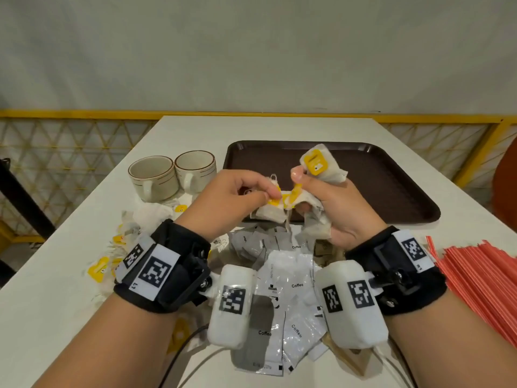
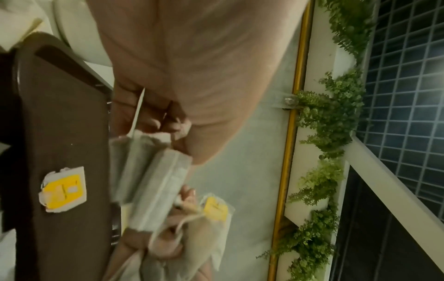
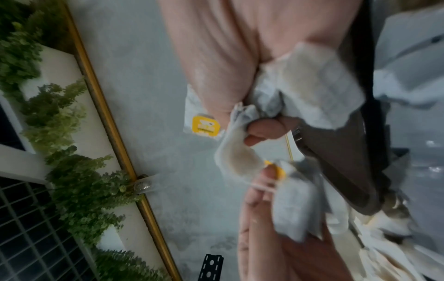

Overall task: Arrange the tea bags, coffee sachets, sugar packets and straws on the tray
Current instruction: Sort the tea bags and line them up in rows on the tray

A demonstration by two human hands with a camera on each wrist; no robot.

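A white surface is seen from the head view, with a dark brown tray lying on its far right part. No items are seen resting on the tray from the head view. A spread of red straws is laid at the right edge of the surface. Silver coffee sachets are piled near the front, below the wrists. Two cream cups are stood side by side just left of the tray. Loose tea bags with yellow tags are scattered at the left. Both hands are raised over the tray's near edge. A bunch of tea bags is clutched in the right hand, fingers curled round it. A single tea bag is pinched at its yellow tag by the left hand. The two hands are held just beside each other.
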